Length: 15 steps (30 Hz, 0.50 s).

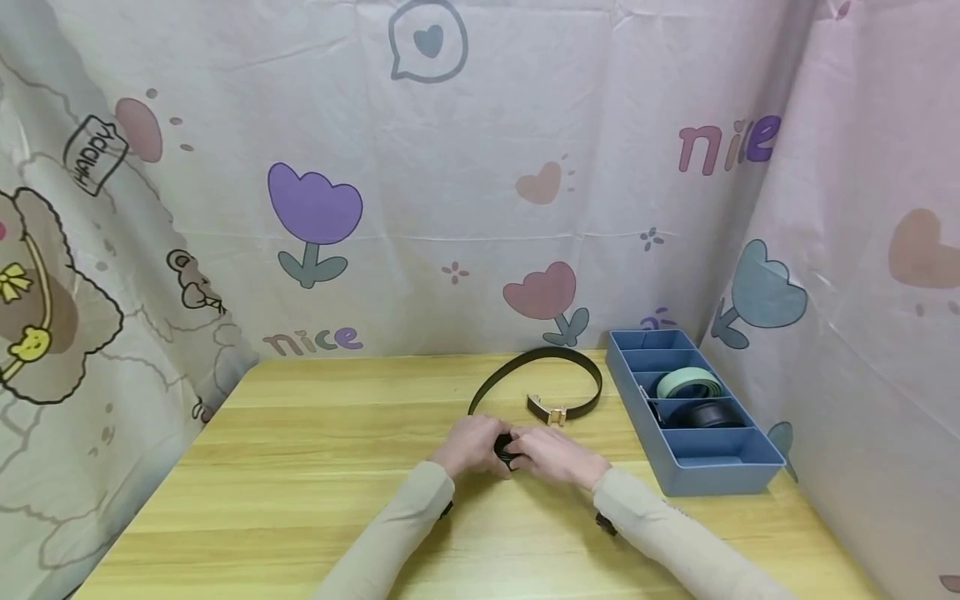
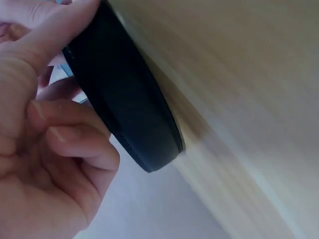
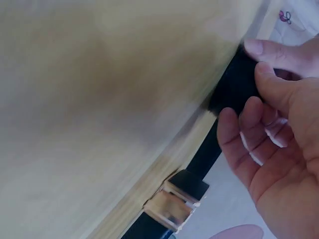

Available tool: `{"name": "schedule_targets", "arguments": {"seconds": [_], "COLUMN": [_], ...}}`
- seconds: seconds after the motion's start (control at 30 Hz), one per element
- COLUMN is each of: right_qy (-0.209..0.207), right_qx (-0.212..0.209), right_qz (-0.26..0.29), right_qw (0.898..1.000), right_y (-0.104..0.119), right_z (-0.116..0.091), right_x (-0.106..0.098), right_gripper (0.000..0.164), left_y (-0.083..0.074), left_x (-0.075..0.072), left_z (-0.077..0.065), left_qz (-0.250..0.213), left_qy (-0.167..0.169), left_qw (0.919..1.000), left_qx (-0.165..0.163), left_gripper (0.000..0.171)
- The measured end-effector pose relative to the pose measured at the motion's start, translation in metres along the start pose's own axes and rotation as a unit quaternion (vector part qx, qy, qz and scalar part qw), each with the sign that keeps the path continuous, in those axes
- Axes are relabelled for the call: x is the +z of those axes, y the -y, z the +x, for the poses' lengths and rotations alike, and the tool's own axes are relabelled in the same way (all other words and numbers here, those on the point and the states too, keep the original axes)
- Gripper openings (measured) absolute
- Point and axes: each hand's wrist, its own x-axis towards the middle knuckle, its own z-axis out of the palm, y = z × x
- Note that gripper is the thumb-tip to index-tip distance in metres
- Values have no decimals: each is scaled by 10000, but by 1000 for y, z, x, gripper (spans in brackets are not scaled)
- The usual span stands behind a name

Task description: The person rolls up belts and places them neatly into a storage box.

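A black belt stands on edge on the table, its free length curving back in a wide loop to a gold buckle. The near end is wound into a small coil between both hands. My left hand holds the coil from the left; in the left wrist view its thumb lies along the dark strap, other fingers curled beside it. From the right, my right hand pinches the coil, seen as a black band in the right wrist view. The buckle shows there too, apart from the fingers.
A blue-grey divided box stands to the right on the wooden table. Its compartments hold a rolled mint-green belt and a rolled black belt. A printed cloth hangs behind and at both sides.
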Motion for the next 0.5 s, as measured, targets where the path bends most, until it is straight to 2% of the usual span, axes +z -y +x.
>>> {"name": "schedule_targets", "arguments": {"seconds": [0.13,0.33,0.5], "right_qy": [3,44,172], "right_qx": [-100,-295,-524], "right_qz": [-84,276,439], "right_qw": [9999,9992,9975], "right_y": [-4,-12,-17], "right_z": [-1,0,2], "right_x": [0,-1,-4], "right_gripper": [10,15,19], "left_y": [2,6,12], "left_x": [0,2,2], "left_z": [-3,-5,-8], "left_qz": [198,349,-68], "left_qy": [64,-153,-104], "left_qw": [9998,9987,9987], "left_qx": [80,349,504], "left_gripper": [46,40,42]}}
